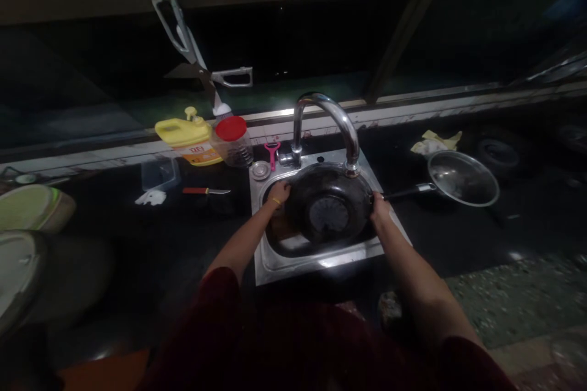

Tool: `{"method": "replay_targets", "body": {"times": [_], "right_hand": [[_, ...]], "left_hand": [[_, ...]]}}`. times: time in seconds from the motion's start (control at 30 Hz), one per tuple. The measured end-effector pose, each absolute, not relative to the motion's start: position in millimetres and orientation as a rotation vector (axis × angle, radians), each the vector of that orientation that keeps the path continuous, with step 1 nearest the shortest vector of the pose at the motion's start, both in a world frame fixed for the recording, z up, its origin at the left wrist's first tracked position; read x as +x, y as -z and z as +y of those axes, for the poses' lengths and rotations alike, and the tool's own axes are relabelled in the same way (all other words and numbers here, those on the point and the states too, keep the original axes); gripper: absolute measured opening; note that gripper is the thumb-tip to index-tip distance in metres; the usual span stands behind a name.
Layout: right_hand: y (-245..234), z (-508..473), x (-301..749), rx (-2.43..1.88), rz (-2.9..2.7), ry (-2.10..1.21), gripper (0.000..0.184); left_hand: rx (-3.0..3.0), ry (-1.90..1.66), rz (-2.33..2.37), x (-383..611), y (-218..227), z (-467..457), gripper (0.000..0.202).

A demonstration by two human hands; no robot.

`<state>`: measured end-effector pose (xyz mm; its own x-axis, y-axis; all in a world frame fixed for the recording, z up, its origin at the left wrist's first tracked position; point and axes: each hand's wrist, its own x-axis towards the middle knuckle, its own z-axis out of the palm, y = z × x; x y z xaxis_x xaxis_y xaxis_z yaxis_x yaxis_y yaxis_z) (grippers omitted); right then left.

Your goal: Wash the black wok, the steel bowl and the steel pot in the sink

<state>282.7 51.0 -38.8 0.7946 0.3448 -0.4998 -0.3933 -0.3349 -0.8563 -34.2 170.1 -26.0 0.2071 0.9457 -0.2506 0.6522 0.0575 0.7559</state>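
A black wok [302, 195] lies over the steel sink [275, 264], tilted, with a greyish round patch at its middle. My left hand [280, 193], with a yellow band at the wrist, is closed on the wok's left edge. At the right edge, my right hand [380, 209] grips the wok, its fingers partly hidden. The curved chrome faucet [326, 104] arches over the wok's far side. Close to my right hand is the dark handle of a round strainer [463, 178], which rests on the counter.
Left of the sink lie a red-handled knife [196, 190] and a clear plastic box [159, 175]. Behind stand a yellow jug [190, 137] and a red-rimmed container [232, 129]. A pink peeler [272, 156] and drain strainer [261, 170] sit by the faucet. A yellowish cloth [435, 142] lies right.
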Motion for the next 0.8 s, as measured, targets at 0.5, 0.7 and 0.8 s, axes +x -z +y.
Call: {"method": "replay_targets", "body": {"times": [0.5, 0.7, 0.8], "right_hand": [[39, 68, 281, -1.942, -0.109, -0.775, 0.024], [35, 46, 278, -1.93, -0.364, -0.742, 0.012], [25, 30, 274, -1.921, -0.527, -0.653, 0.023]], "left_hand": [[2.159, -0.43, 1.907, 0, -20, 202, 0.062], [2.202, -0.631, 1.392, 79, -27, 143, 0.043], [2.288, -0.555, 1.234, 114, -22, 112, 0.04]]}}
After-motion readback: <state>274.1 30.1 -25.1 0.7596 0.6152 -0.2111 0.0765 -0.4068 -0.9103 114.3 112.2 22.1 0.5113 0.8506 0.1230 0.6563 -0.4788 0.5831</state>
